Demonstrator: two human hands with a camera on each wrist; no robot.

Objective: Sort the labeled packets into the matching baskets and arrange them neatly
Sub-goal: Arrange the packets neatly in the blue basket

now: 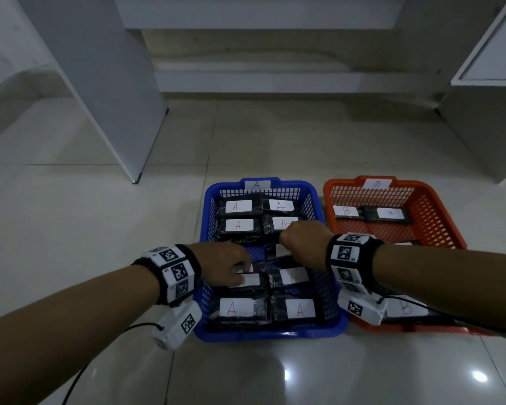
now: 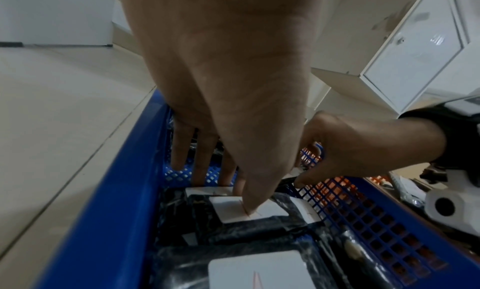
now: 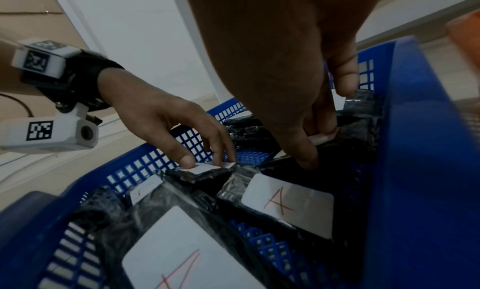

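Both reaching into blue basket [image 1: 330, 311] at 6 o'clock: left hand [image 1: 225, 266] fingertips pressing a black packet [image 1: 247, 283], right hand [image 1: 303, 244] pinching another packet [image 1: 278, 252]. Orange basket [image 1: 438, 220] at 3 o'clock.

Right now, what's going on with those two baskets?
A person is sorting labeled black packets. Both hands are inside the blue basket marked A: the left hand presses its fingertips on a packet in the middle row, and the right hand pinches another packet beside it. A-labeled packets fill most of the basket. The orange basket marked B holds a few B packets.
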